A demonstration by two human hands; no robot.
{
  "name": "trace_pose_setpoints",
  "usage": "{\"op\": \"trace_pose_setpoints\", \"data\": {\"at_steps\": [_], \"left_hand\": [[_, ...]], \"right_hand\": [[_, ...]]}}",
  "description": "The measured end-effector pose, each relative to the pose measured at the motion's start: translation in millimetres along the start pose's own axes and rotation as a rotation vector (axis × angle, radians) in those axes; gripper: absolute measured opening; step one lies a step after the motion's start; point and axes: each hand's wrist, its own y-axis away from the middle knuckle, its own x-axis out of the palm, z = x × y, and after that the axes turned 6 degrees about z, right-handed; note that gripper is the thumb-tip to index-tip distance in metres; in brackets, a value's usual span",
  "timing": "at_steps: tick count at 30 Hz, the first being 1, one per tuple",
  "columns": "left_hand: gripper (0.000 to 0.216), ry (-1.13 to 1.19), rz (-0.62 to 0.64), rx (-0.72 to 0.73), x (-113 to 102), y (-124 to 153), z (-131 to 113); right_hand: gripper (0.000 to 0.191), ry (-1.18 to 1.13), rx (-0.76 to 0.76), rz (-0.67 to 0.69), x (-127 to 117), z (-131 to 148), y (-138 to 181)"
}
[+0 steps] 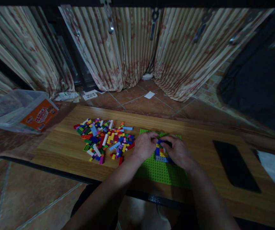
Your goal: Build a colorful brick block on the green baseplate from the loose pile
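Head: loosely curled hands at brick build, hold unclear, room right of baseplate

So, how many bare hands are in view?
2: the left hand beside the multicoloured plastic-brick build, the right hand at its right side, both over the lime-green studded baseplate. No others show.

Bare forearms, bare left hand, bare right hand, dark legwear

The bricks and studded baseplate look plastic, the tabletop smooth wood.
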Motion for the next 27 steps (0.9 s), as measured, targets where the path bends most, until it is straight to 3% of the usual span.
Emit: {"op": "trace_pose_setpoints", "data": {"at_steps": [14, 27], "left_hand": [[0.041, 0.065, -0.028, -0.141, 1.4, -4.7, -4.8], [0.035, 0.01, -0.058, -0.096, 2.9, -2.4, -6.8]], "right_hand": [[0.024, -0.001, 0.018, 0.037, -1.5, -0.6, -1.6], [0.024, -0.03, 0.011, 0.034, 1.0, -0.6, -2.8]]}}
